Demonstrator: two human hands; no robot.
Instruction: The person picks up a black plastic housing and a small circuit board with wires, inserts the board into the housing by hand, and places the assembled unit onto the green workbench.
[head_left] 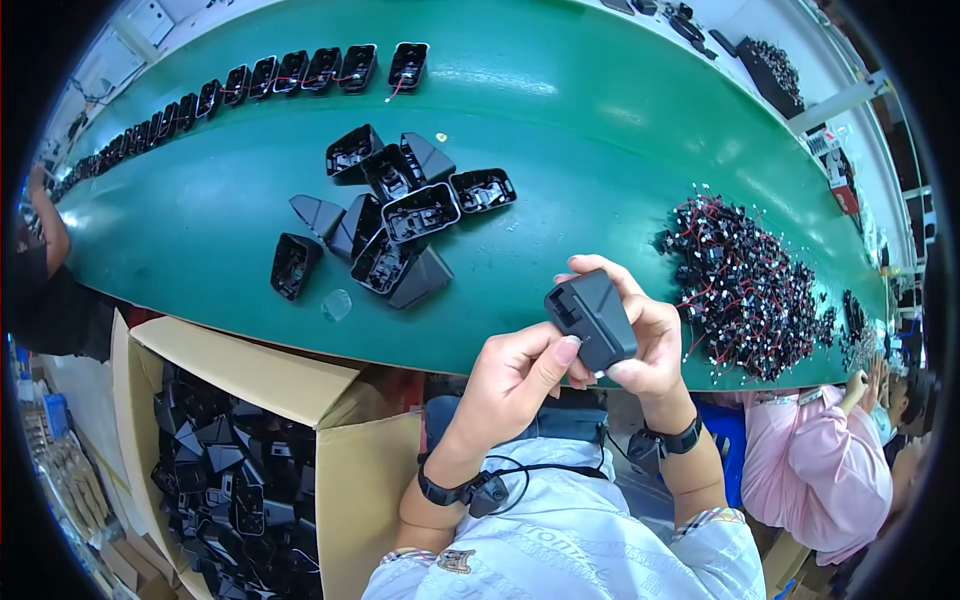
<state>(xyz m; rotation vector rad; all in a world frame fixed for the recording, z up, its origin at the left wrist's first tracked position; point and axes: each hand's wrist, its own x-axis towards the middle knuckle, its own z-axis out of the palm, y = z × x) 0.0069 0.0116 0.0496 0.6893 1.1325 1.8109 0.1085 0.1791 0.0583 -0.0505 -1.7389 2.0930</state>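
Both hands are closed on one black housing [606,318] over the table's near edge, the left hand [515,382] pinching its lower left corner with the thumb while the right hand [655,345] wraps the far side. Its matte, faceted shell looks like moulded plastic, so it should be light, stiff and a little slick, best held by the broad side walls clear of the notched end. Glossy-lined open shells [422,212] lie beyond the left hand, and thin-wired small parts [745,285] heap right of the right hand.
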